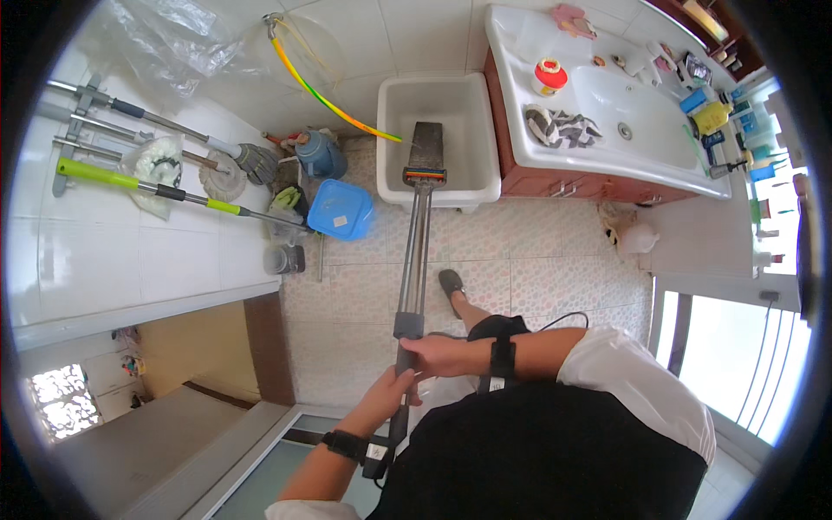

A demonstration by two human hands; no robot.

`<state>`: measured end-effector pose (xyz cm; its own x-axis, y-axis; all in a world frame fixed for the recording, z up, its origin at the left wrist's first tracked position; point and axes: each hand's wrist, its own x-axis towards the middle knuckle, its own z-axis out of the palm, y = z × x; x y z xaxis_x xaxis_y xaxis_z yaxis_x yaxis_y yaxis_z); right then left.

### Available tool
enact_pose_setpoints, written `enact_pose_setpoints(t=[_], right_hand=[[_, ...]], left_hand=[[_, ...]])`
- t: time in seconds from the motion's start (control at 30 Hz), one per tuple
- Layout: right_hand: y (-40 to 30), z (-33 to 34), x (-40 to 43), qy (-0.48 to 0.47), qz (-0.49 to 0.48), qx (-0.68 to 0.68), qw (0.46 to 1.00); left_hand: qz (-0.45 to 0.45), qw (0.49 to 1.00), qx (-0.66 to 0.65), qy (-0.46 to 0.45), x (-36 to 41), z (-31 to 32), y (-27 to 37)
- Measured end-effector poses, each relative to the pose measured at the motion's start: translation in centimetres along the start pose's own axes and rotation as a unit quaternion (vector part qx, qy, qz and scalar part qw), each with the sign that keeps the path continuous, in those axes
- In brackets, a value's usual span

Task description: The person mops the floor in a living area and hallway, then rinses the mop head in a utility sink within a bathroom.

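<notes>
Both hands grip the handle of a sponge mop (416,253), one close behind the other. My right hand (437,356) is wrapped round the grip just below the grey collar, and my left hand (390,393) holds it a little nearer my body. The mop's dark flat head (427,146) lies inside a white utility basin (482,143), with its coloured strip near the basin's front rim. A yellow, orange and green hose (325,104) runs from a wall tap, its end over the basin to the left of the mop head.
A blue-lidded container (341,209) and a blue jug (320,155) stand on the floor left of the basin. Several mops, one with a green handle (97,173), hang on the left wall. A white sink counter (520,140) with a striped cloth (560,127) is at the right.
</notes>
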<state>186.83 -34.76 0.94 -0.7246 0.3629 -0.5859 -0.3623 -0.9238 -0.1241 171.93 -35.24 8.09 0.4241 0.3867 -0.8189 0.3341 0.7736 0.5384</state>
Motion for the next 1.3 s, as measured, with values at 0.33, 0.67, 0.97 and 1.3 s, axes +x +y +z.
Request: enact_pose_setpoints(t=[0.33,0.67,0.97,1.3], right_hand=[[-2.5,-0.5,5.5,0.114,-0.140,0.093,0.979],[-11.0,-11.8,14.3,0.389,-0.249,-0.069,0.884],[-16.0,-13.9,15.9,0.289,-0.242,0.220,0.900],[-4.9,-3.7,12.8,0.381,-0.210,-0.136,0.890]], left_hand=[[-0.033,0.994,0.048,0.097,2.2,-1.3,2.0],[-0.008,0.964,0.231,0.130,-7.3,0.7,-5.0],[-0.045,0.948,0.199,0.245,-16.9,3.4,-6.3],[-0.042,0.876,0.333,0.347,-8.7,-0.3,-10.3]])
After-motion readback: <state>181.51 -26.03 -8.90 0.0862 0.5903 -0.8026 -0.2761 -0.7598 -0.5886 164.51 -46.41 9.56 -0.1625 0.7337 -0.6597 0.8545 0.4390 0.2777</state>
